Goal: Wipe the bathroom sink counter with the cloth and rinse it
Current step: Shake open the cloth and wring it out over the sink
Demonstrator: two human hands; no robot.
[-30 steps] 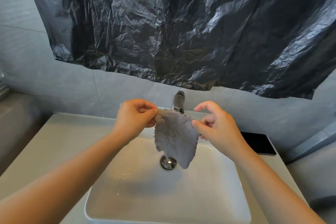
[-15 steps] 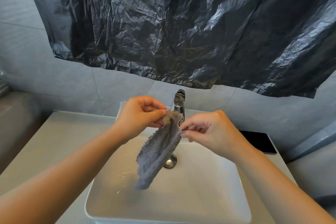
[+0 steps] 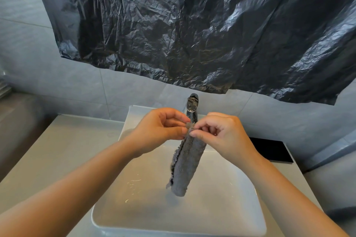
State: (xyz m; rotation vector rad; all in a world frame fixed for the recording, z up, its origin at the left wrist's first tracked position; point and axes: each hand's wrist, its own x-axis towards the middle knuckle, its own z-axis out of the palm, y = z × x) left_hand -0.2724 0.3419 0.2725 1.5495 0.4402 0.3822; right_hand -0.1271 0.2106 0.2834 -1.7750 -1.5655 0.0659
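- Above the white basin (image 3: 231, 208), the grey cloth (image 3: 185, 165) is held hanging by its top edge, in front of the tap (image 3: 192, 106).
- Folding is judged the step in hand: corners are best matched and the pinch held light, so a flat pad is formed for the counter (image 3: 63, 150).
- The cloth is seen doubled lengthwise, fluffy and ragged-edged.
- Its top is pinched between thumb and fingertips of the left hand (image 3: 159, 131) and the right hand (image 3: 223, 136), which are nearly touching.
- Black plastic sheeting (image 3: 192, 34) is hung behind.
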